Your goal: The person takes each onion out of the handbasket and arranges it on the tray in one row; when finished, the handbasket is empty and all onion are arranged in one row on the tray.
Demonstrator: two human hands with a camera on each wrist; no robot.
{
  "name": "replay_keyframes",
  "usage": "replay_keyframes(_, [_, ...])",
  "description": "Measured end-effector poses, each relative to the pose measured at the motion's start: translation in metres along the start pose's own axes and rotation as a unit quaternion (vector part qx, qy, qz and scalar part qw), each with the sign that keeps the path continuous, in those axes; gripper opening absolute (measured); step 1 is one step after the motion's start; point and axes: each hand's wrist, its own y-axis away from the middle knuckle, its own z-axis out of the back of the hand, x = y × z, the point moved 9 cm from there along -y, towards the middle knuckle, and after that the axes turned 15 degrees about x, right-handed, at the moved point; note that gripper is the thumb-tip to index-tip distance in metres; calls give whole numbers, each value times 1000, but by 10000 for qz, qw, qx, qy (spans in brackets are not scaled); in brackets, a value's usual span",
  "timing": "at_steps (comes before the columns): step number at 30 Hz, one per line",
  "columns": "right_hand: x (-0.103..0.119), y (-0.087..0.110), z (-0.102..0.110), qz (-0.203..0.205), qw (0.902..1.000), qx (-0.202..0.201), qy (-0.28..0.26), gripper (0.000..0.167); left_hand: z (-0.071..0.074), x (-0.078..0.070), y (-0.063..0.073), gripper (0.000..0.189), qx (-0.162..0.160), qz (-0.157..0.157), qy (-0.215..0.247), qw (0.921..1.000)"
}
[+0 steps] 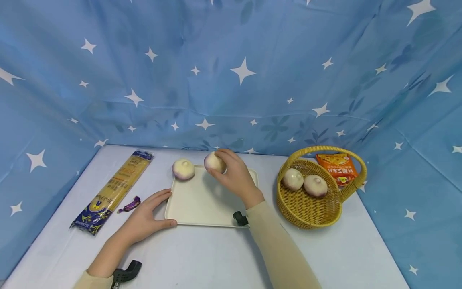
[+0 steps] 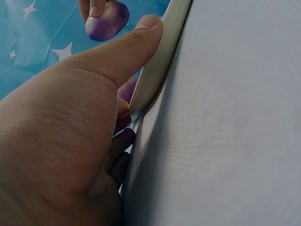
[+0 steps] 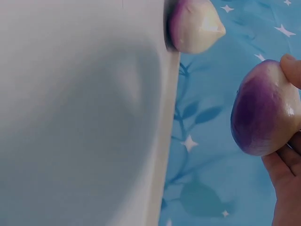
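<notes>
My right hand (image 1: 236, 174) holds a purple-and-white turnip (image 1: 214, 162) between thumb and fingers, raised over the back of a cream rectangular tray (image 1: 202, 208). In the right wrist view the purple underside of this turnip (image 3: 263, 113) shows, with clear space between it and the tray. Another turnip (image 1: 183, 169) sits at the tray's back left corner, its pale tip up. At the front left corner, my left hand (image 1: 146, 218) rests against the tray, fingers along its left side and thumb by the front rim. From the left wrist, the outstretched thumb (image 2: 136, 44) overlaps the tray's rim (image 2: 162, 56).
To the right stands a yellow wicker basket (image 1: 306, 220) with a tall handle, holding two turnips (image 1: 315, 186). Behind it lies an orange snack packet (image 1: 337, 166). A spaghetti pack (image 1: 115, 188) and a purple-wrapped candy (image 1: 130, 204) lie left. A blue starred curtain (image 1: 216, 80) borders the table.
</notes>
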Motion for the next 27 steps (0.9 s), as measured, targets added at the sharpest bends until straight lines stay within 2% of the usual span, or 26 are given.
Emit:
replay_keyframes(13, [-11, -23, -33, -477, 9981, 394, -57, 59, -1, 2, 0, 109, 6, 4, 59, 10000])
replay_keyframes(21, [-20, -26, -44, -608, 9968, 519, -98, 58, -2, 2, -1, 109, -5, 12, 84, 10000])
replay_keyframes(27, [-21, -27, -55, -554, 9962, 648, -178, 56, -1, 2, 0, 109, -10, 57, 84, 9999])
